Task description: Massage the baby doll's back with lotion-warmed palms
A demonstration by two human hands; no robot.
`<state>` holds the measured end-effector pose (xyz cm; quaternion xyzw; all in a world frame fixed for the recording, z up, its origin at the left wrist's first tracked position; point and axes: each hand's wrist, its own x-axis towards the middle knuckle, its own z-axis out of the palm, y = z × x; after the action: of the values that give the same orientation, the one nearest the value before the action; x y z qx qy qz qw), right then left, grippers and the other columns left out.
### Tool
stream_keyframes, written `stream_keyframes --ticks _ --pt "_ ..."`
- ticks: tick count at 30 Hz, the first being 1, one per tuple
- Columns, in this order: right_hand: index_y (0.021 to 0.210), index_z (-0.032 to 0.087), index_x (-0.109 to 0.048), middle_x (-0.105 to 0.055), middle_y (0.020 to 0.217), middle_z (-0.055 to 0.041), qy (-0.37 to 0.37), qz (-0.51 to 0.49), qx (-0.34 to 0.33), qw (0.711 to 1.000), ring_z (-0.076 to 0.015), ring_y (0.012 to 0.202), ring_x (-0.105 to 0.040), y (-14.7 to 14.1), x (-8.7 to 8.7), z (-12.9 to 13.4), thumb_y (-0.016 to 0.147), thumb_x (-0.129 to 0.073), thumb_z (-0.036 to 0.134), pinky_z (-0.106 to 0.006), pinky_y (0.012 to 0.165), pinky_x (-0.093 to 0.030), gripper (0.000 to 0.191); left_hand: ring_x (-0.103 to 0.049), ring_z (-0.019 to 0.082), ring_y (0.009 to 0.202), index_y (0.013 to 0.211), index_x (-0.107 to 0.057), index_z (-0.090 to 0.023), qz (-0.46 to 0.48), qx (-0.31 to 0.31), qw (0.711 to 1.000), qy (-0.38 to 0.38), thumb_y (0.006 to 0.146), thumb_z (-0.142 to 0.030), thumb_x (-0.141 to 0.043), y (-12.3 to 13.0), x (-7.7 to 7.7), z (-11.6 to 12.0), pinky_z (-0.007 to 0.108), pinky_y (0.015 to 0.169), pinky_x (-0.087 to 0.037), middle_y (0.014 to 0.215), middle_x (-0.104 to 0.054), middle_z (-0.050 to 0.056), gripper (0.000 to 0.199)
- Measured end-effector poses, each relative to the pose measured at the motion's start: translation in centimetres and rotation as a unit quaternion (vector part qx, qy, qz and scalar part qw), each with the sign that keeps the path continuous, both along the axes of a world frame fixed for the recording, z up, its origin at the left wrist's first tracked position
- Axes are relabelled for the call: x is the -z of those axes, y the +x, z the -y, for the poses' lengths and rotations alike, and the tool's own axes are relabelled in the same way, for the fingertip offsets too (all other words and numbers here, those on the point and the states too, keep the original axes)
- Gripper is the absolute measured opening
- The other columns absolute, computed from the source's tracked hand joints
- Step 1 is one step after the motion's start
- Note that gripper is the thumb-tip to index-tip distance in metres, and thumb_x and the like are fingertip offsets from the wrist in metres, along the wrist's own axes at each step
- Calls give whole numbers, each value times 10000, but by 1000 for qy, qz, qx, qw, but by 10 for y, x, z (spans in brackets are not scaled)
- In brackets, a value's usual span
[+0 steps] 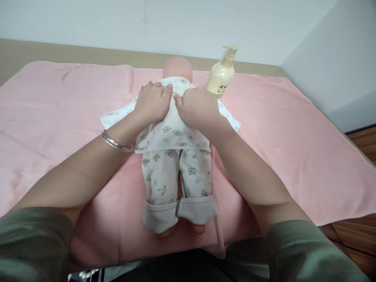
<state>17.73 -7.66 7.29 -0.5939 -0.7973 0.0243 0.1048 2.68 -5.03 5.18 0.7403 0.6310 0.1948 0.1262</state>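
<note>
A baby doll [178, 69] lies on a pink cloth, its bald head away from me and no face showing. It wears a white printed shirt [176, 132] with spread sleeves and matching trousers [194, 172] with turned-up cuffs. On the left upper part of the shirt rests my left hand [154, 101], fingers laid out and slightly apart, holding nothing visible. My right hand [197, 106] is on the right upper part, thumb beside the shirt's middle; its other fingertips are hidden beneath or behind the hand, so their grip cannot be made out.
The pink cloth [282, 133] covers most of the table [17, 55]. A cream pump bottle [221, 76] with a cow picture stands just beyond my right hand. A pale wall [117, 23] rises behind. Wood-grain surfaces [355, 239] show at the lower right.
</note>
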Motion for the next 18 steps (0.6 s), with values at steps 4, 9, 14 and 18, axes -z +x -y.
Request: stream_keyframes --ticks 4,9,14,18 --pt "1110 95 -718 -714 1188 -217 -14 -20 6 1000 -388 1247 -672 -3 2 0 1143 -250 453 -540 1074 -549 590 -463 329 1517 1251 -674 -202 16 0 999 33 1060 -412 -168 -4 9 -7 516 1307 -308 1547 -592 115 581" --pt "1246 65 -661 -610 1455 -226 -12 -97 -23 995 -366 1486 -492 11 15 -27 1135 -287 501 -534 1262 -408 585 -487 359 1478 1127 -714 -205 -12 -15 998 51 1056 -492 -199 1 11 6 537 1311 -289 1331 -708 165 594" --pt "1230 77 -657 -604 1461 -217 -7 -109 -46 993 -366 1503 -475 18 16 -35 1130 -300 482 -538 1282 -380 549 -469 411 1481 1074 -721 -188 -36 -33 996 72 1046 -548 -283 10 3 23 587 1300 -296 1196 -746 188 568" --pt "1070 111 -701 -704 1143 -192 5 -74 -6 997 -400 1278 -635 3 12 -13 1117 -321 355 -593 1164 -472 454 -488 424 1470 1177 -697 -151 -48 -29 998 33 1060 -513 -235 5 1 18 594 1274 -338 1406 -658 214 598"
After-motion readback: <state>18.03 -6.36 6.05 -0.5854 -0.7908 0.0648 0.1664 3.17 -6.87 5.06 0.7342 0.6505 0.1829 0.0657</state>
